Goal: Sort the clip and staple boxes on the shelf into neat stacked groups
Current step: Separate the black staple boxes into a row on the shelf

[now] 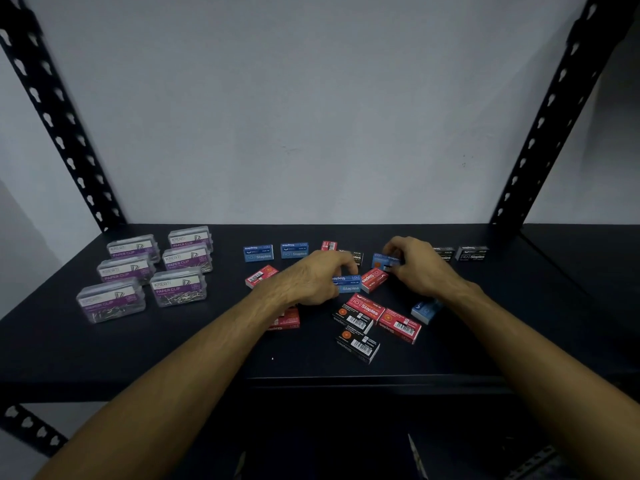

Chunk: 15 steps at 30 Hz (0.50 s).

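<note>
The left hand (311, 277) pinches a blue box (347, 284) at its left end; the box's long axis runs left to right. The right hand (415, 263) grips another blue box (381, 260) just behind it. Two blue boxes (276, 252) stand farther left, nearer the left hand.

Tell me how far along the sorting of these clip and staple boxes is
Done: the paper clip boxes are grouped at the left. Two blue staple boxes and two black ones stand lined up at the back. In hand: the left hand and right hand each grip a blue box. Left: the loose red, black and blue boxes in the middle.
</note>
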{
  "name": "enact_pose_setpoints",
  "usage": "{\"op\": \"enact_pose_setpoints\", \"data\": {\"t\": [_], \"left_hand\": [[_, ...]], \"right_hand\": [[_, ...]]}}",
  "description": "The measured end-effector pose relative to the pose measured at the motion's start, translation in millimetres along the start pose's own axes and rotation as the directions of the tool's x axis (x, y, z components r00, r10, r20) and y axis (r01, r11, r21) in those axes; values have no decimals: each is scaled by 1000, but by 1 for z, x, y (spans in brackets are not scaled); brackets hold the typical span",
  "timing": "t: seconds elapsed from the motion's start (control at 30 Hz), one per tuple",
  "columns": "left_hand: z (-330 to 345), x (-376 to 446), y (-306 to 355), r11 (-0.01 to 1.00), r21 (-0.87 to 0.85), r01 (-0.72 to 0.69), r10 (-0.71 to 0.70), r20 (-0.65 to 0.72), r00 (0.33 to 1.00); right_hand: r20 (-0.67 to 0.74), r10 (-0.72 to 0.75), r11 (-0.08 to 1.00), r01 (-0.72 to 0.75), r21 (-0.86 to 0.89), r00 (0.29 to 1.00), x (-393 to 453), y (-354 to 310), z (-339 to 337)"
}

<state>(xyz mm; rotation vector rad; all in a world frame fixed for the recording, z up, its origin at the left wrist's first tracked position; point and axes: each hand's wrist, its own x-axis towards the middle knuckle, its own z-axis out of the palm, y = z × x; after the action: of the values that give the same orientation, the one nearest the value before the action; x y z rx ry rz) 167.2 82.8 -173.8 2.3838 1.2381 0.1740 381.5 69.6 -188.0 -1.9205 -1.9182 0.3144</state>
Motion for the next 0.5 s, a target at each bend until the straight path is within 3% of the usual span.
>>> {"op": "enact_pose_setpoints", "data": {"t": [0.5], "left_hand": [[1, 2, 1, 999, 30, -17, 19, -63, 998]], "right_hand": [[-5, 18, 1000, -18, 5, 1000, -2, 3, 1]]}}
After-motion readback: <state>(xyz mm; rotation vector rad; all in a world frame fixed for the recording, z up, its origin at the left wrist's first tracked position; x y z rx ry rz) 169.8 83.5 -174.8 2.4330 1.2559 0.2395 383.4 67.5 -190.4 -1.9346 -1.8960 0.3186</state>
